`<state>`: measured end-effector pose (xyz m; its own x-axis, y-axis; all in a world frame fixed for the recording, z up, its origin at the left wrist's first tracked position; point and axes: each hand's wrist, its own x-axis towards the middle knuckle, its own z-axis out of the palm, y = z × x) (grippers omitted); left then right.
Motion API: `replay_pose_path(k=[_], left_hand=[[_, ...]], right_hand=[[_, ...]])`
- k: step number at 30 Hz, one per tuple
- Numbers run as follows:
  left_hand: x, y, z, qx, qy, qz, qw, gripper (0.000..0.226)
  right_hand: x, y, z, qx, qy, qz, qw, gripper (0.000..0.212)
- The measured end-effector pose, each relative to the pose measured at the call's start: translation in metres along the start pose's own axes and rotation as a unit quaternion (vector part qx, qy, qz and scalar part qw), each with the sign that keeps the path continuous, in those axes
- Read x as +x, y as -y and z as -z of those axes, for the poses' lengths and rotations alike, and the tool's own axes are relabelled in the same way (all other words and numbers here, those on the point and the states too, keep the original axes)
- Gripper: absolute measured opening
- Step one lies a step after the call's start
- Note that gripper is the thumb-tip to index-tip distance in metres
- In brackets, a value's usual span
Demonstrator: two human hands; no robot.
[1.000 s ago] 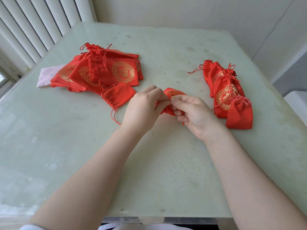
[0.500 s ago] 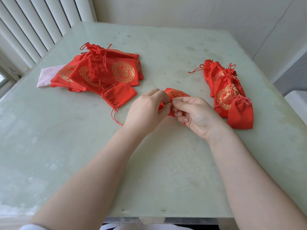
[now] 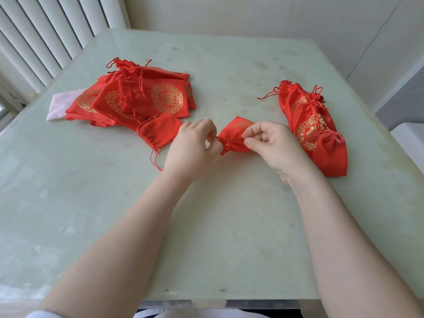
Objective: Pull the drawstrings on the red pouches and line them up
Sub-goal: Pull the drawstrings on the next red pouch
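A small red pouch (image 3: pixel 234 136) lies between my hands at the table's middle, its neck gathered tight. My left hand (image 3: pixel 195 145) pinches the drawstring at the neck's left side. My right hand (image 3: pixel 273 143) pinches the pouch's neck from the right. A loose heap of flat red pouches with gold emblems (image 3: pixel 142 97) lies at the back left, and one plain red pouch (image 3: pixel 158 131) with its string trailing sits at the heap's near edge. At the right, several cinched pouches (image 3: pixel 314 125) lie in an overlapping row.
The pale green table (image 3: pixel 206 226) carries everything. A pink cloth (image 3: pixel 62 104) pokes out from under the left heap. White vertical blinds (image 3: pixel 46 37) stand at the back left, and a white object (image 3: pixel 410 143) sits past the right edge.
My hands have drawn apart, left going left and right going right. The pouch's neck has cinched shut between them.
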<state>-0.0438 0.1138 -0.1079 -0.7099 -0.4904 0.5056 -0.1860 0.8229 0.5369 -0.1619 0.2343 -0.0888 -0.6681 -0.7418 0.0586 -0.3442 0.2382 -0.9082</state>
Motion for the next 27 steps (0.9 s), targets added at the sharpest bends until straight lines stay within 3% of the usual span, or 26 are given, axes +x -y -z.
replay_pose_path(k=[3,7,14,17,20,24,27], left_hand=[[0.0,0.001,0.0,0.004,0.022,-0.007,1.0,0.034],[0.003,0.005,0.005,0.069,0.018,0.048,0.996,0.028],[0.006,-0.001,0.006,0.07,0.035,0.082,0.994,0.006],[0.004,-0.009,0.01,0.012,0.021,0.153,0.988,0.004],[0.003,-0.02,0.017,-0.114,0.024,0.244,0.963,0.016],[0.002,-0.035,0.023,-0.192,0.017,0.24,0.952,0.02],[0.006,-0.039,0.028,-0.245,0.016,0.26,0.934,0.024]], right_hand=[[0.0,-0.005,0.0,-0.066,0.001,0.03,0.997,0.022],[-0.001,0.004,-0.014,-0.171,-0.017,0.13,0.976,0.024],[0.0,0.003,-0.003,-0.169,-0.045,0.096,0.98,0.021],[-0.003,0.001,-0.003,-0.125,-0.04,0.093,0.987,0.022],[-0.004,0.0,-0.004,-0.095,-0.033,0.094,0.99,0.021],[-0.01,0.007,-0.015,-0.062,0.029,0.081,0.994,0.035],[-0.009,0.012,-0.015,-0.117,0.02,0.12,0.986,0.039]])
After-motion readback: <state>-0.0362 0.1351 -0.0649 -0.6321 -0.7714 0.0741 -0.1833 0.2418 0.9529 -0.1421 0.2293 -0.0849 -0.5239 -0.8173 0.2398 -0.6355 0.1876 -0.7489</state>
